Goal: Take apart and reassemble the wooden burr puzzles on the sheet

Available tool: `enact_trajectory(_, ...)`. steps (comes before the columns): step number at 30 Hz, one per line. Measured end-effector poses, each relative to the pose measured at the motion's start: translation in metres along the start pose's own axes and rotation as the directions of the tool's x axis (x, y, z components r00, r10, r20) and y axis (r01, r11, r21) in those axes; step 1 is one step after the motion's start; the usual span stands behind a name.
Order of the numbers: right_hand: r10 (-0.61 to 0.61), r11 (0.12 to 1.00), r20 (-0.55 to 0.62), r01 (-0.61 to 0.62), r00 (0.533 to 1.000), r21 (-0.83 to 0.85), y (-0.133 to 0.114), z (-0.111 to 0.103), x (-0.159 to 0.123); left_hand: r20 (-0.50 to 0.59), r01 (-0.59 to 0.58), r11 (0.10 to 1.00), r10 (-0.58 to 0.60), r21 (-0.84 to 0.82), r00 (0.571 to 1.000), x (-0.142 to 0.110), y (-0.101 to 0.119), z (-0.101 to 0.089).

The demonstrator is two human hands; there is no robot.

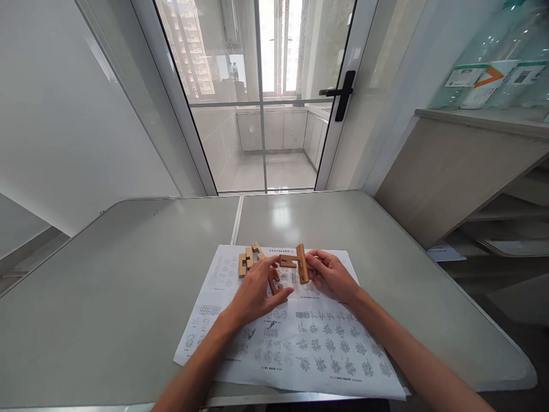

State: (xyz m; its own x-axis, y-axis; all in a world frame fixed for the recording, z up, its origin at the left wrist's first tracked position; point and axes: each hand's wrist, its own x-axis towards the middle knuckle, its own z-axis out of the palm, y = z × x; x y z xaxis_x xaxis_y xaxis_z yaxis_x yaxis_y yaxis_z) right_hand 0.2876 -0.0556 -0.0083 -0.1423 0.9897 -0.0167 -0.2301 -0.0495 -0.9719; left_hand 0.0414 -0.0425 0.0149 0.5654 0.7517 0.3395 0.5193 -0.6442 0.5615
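Note:
My right hand (331,273) pinches a notched wooden puzzle piece (302,264) between thumb and fingers, holding it above the printed sheet. A second wooden piece (286,261), marked with a dark figure, meets it crosswise from the left; whether the two interlock I cannot tell. My left hand (255,289) is beside them, thumb and index finger apart, its index fingertip close to the crosswise piece's left end. Another notched piece (273,281) shows between that thumb and index finger. Behind my left hand lie several lighter wooden pieces (249,258), partly hidden by it.
The large sheet of printed diagrams (330,355) lies on a grey table (128,309) with a pale seam. A glass door (262,103) with a black handle (343,94) stands beyond. Clear plastic bottles (493,74) stand on a shelf (480,123) at right.

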Motion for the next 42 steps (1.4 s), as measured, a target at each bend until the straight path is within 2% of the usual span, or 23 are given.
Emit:
enact_trajectory(7,0.006,0.999,-0.042,-0.008,0.999,-0.045,-0.003,-0.004,0.001,0.038,-0.174,0.977,0.17,0.12,0.985,0.001,-0.009,-0.002)
enact_trajectory(13,0.004,1.0,-0.037,-0.005,0.999,-0.014,-0.009,-0.004,0.0,0.02,-0.2,0.962,0.2,0.186,0.98,0.0,-0.016,-0.005)
enact_trajectory(21,0.005,1.0,-0.099,-0.005,0.995,-0.002,-0.012,-0.001,0.001,0.058,-0.222,0.963,0.215,0.154,0.975,0.0,-0.01,-0.009)
enact_trajectory(28,0.021,1.0,-0.08,-0.019,0.997,0.017,-0.006,-0.003,0.004,0.085,-0.183,0.978,0.175,0.096,0.981,-0.001,-0.006,-0.009)
enact_trajectory(36,0.036,0.999,-0.105,-0.036,0.994,0.003,-0.008,-0.003,0.004,0.113,-0.145,0.984,0.133,0.102,0.985,-0.002,-0.003,-0.008)
enact_trajectory(42,0.034,0.997,-0.103,-0.027,0.994,0.071,-0.007,-0.005,0.004,0.117,-0.143,0.985,0.132,0.093,0.984,-0.002,-0.002,-0.007)
